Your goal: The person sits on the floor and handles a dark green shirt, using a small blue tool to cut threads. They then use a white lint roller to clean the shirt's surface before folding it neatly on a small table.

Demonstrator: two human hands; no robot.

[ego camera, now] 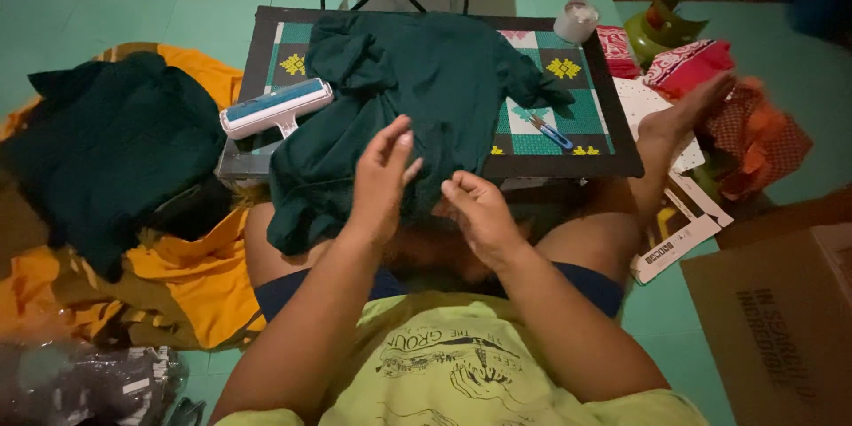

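While both hands hover over the lap, the layout reads as follows, largest item first.

Floor (pixel 115 9): green surface with white tiles at the far edge; the person sits on it.
Table (pixel 612 138): low, dark-framed, with a green and white patterned top; it stands just ahead of the knees.
Box (pixel 781 319): brown cardboard, at the right edge of the view.
Pile (pixel 106 151): dark green cloth heaped on orange fabric, left of the table.
Shirt (pixel 417 80): dark green, spread across the table, with its near edge hanging off toward the lap.
Left hand (pixel 382 173): raised, fingers open and extended, holding nothing; it sits just above the shirt's near edge, contact not discernible.
Right hand (pixel 475 209): fingers loosely curled, thumb near fingertips; no item is visible in its grasp, and it is close to the shirt's hanging edge.
Roller (pixel 275 108): white lint roller with blue strip, on the table's left side, beside the shirt.
Cup (pixel 575 19): white, at the table's far right corner.
Pen (pixel 550 131): blue, on the table, right of the shirt.
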